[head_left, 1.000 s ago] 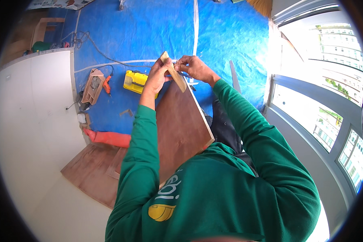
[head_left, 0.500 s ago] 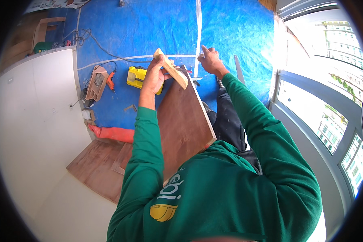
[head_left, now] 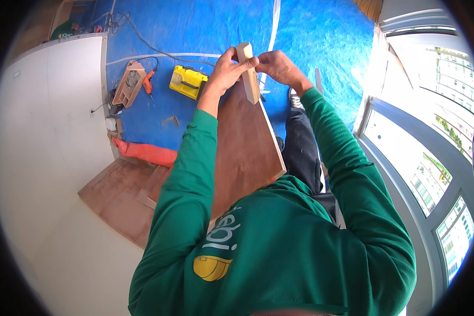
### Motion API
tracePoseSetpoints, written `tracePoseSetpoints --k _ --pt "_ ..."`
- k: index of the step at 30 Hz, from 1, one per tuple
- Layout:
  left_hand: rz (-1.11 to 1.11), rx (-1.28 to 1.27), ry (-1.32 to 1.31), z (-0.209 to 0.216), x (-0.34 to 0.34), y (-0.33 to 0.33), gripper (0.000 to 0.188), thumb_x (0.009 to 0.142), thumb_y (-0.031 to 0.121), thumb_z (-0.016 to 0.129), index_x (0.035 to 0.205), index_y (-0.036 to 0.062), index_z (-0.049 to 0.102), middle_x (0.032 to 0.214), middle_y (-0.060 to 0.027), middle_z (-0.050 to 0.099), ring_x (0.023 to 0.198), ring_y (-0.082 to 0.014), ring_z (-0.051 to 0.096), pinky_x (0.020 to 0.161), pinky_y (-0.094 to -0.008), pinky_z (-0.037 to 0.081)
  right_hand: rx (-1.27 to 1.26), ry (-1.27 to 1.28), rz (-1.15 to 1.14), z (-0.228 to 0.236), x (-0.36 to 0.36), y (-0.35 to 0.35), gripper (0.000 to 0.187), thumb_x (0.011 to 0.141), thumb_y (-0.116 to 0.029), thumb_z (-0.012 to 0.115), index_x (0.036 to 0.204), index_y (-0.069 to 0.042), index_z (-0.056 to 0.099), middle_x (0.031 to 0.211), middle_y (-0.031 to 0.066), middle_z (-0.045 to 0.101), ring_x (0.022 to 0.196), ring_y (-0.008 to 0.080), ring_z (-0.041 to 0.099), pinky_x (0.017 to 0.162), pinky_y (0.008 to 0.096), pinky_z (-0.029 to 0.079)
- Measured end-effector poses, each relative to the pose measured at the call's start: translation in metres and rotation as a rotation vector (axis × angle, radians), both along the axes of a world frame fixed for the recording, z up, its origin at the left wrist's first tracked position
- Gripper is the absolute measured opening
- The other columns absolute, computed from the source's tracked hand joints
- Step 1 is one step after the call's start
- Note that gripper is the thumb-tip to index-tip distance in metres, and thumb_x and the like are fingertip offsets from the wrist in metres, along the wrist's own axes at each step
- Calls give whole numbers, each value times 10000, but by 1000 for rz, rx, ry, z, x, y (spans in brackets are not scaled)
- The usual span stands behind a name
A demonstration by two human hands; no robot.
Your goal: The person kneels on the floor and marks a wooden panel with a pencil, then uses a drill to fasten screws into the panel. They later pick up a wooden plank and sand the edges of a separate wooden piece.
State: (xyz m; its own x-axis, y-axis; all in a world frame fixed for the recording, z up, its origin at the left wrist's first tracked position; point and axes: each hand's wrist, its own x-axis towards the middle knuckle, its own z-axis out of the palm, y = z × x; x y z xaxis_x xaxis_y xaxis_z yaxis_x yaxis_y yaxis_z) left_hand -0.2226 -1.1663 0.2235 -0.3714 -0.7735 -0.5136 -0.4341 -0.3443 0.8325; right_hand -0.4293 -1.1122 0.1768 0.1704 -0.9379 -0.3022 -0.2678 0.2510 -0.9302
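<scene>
My left hand (head_left: 228, 73) grips a short, pale wooden block (head_left: 250, 79), thumb across its face and fingers behind. The block is tilted nearly upright above the far end of a brown wooden board (head_left: 242, 152). Close against the block's right side is my right hand (head_left: 282, 68), its fingertips pinched together. Whatever those fingertips hold is too small or hidden to make out. The board leans toward my body, its pale edge facing right.
Blue sheeting (head_left: 168, 31) covers the floor. Left of the board lie a yellow toolbox (head_left: 187, 81), an orange power drill (head_left: 148, 83), a wooden tool tray (head_left: 126, 87) and a red bundle (head_left: 145, 152). A saw blade (head_left: 318, 80) lies near my foot; windows (head_left: 405, 158) line the right.
My right hand has come left to the wooden block, fingertips now pinched beside it. The left hand has shifted right and turned the block more upright.
</scene>
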Motion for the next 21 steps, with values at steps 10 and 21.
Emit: tracePoseSetpoints --k 10,21 --pt "67 141 148 4 -5 -13 1074 756 733 875 1441 -22 536 1337 -178 664 1277 -302 664 932 -546 642 174 -275 -224 -6 6 17 408 1053 -402 679 1204 -31 754 1040 55 740 958 151 652 837 345 542" --pt "-1 103 100 -1 -12 -13 977 806 648 889 1445 -1 535 1332 -163 637 1257 -297 666 933 -510 657 178 -443 -149 11 -11 16 297 983 -335 801 1147 -87 824 1037 32 786 944 139 693 833 347 571"
